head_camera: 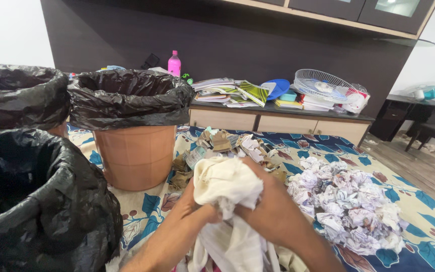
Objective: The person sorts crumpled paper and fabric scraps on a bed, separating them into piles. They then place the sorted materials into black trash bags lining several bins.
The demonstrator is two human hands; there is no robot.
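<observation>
Both my hands grip a cream-white cloth [226,184] bunched up in front of me, low in the middle of the head view. My left hand [193,204] clasps its left side and my right hand [265,201] closes over its right side. More of the cloth hangs down between my forearms. Under the hands lies a floral sheet [409,211] in blue and cream.
Three bins lined with black bags stand at left: an orange one [136,151] nearest the hands, another [18,93] behind, a third [36,201] at front left. Crumpled white paper [351,204] is heaped at right, cardboard scraps [222,143] ahead. A low cabinet [278,121] carries books and a fan grille.
</observation>
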